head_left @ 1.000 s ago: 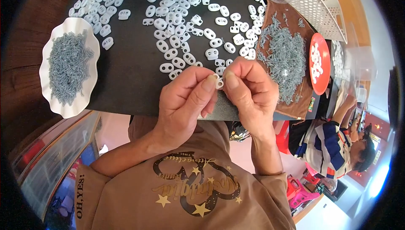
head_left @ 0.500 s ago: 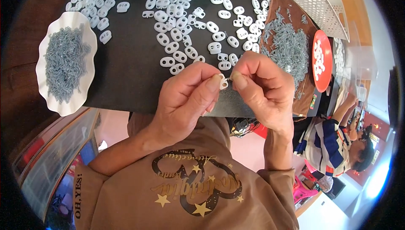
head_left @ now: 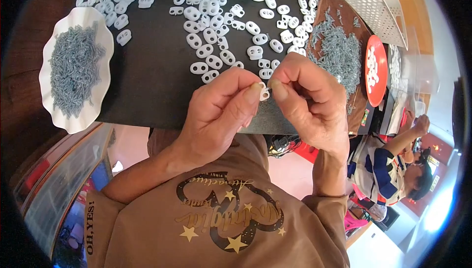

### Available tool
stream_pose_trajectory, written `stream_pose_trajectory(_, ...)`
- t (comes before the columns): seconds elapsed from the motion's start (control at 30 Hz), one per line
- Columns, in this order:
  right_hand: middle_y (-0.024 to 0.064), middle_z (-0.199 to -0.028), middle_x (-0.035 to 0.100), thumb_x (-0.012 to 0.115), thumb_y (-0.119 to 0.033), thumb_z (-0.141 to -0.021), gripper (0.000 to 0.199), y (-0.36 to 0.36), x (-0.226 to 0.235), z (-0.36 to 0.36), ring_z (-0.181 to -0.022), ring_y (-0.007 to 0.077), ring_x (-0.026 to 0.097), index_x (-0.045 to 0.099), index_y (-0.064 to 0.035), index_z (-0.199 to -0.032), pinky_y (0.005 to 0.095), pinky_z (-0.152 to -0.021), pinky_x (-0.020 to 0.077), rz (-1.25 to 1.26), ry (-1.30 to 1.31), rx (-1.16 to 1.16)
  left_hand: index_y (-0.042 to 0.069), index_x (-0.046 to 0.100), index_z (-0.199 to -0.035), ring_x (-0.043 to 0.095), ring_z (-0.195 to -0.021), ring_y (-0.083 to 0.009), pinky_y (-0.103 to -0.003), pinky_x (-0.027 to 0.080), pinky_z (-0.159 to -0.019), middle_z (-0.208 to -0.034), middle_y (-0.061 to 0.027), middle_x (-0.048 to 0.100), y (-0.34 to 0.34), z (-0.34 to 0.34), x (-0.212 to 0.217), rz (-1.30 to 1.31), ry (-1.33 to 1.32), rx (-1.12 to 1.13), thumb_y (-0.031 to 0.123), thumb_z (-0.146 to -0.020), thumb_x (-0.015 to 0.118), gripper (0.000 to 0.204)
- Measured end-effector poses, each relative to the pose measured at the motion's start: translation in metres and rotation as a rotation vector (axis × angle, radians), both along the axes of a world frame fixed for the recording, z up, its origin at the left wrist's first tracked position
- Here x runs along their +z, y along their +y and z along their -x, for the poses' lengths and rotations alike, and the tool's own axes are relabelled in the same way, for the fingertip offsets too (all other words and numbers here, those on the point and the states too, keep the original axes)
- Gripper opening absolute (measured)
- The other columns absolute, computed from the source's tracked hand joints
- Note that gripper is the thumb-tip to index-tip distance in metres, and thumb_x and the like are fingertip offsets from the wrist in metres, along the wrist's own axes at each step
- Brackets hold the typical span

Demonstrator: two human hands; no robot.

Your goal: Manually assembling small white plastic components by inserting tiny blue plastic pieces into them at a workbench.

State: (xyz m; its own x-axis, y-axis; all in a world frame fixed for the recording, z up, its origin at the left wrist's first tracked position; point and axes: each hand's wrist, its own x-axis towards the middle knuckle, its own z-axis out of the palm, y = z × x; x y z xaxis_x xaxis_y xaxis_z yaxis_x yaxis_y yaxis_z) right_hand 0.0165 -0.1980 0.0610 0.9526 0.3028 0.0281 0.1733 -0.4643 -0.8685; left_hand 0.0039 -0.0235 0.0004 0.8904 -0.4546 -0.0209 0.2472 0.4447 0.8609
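Over the table's near edge, my left hand [head_left: 221,113] pinches a small white plastic cord lock [head_left: 264,94] between thumb and forefinger, a round hole showing in it. Against its right side, my right hand [head_left: 314,103] holds a tiny grey spring [head_left: 269,89] in a thumb-and-finger pinch; fingertips hide most of it. Whether the spring sits inside the cord lock, I cannot tell. Beyond my hands, many white two-holed cord lock pieces [head_left: 204,50] lie scattered on the dark table [head_left: 147,76].
At the left stands a white wavy-edged dish [head_left: 104,66] heaped with grey springs [head_left: 76,71]. More springs [head_left: 339,54] lie on a brown cloth [head_left: 361,29] at right, beside a red plate [head_left: 371,98] of small white parts. A perforated white basket [head_left: 381,10] stands behind. Another person [head_left: 388,169] sits at far right.
My right hand has brought the spring closer to the cord lock, and both hands have shifted slightly right. At far right, the other person's arm has risen.
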Motion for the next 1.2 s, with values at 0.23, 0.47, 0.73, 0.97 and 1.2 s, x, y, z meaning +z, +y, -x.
stream_pose_trajectory(0.23,-0.0006,-0.074,0.049,0.059,-0.001,-0.088,0.006,0.002,-0.002,-0.001,-0.062,0.0054,0.039,0.054,0.0013,-0.083,0.0205,-0.053,0.0299,-0.004,-0.039,0.023,0.001,0.053,-0.101,0.041,-0.061,-0.0044,-0.020,0.034,-0.054,-0.071,0.0011,0.048,0.001,0.001,-0.002,-0.035,-0.003,-0.003,0.017,-0.101,0.044,0.017)
stream_pose_trajectory(0.47,-0.0006,-0.079,0.048,0.054,-0.001,-0.092,0.003,0.011,-0.015,0.010,-0.068,0.0049,0.039,0.054,0.0016,-0.090,0.0190,-0.059,0.0309,-0.177,0.101,-0.044,0.001,0.053,-0.093,0.038,-0.061,-0.0027,-0.020,0.032,-0.053,-0.069,0.0033,0.046,-0.001,0.006,-0.001,-0.074,0.048,0.083,0.014,-0.099,0.048,0.015)
stream_pose_trajectory(0.73,0.0020,-0.073,0.048,0.055,0.001,-0.091,0.004,0.027,-0.029,0.016,-0.062,0.0091,0.042,0.053,0.0002,-0.087,0.0221,-0.055,0.0337,-0.229,-0.062,-0.145,0.001,0.051,-0.091,0.037,-0.056,-0.0034,-0.022,0.032,-0.049,-0.063,0.0033,0.044,-0.005,0.008,-0.001,-0.141,0.008,0.176,0.013,-0.099,0.047,0.016)
stream_pose_trajectory(0.97,-0.0005,-0.076,0.049,0.052,-0.002,-0.095,0.004,0.030,-0.030,0.017,-0.065,0.0048,0.038,0.052,0.0012,-0.092,0.0190,-0.057,0.0317,-0.107,-0.194,-0.140,0.000,0.051,-0.090,0.036,-0.054,-0.0026,-0.020,0.031,-0.048,-0.061,0.0037,0.042,-0.007,0.006,0.001,-0.204,-0.039,0.220,0.014,-0.100,0.047,0.017)
stream_pose_trajectory(1.2,0.0044,-0.078,0.054,0.050,-0.012,-0.098,0.015,0.011,-0.017,0.019,-0.055,0.0056,0.044,0.053,0.0024,-0.096,0.0199,-0.049,0.0358,-0.383,0.200,-0.107,0.002,0.052,-0.097,0.038,-0.055,-0.0028,-0.020,0.032,-0.049,-0.066,0.0032,0.046,-0.001,0.006,0.007,-0.124,-0.039,0.102,0.020,-0.102,0.044,0.020)
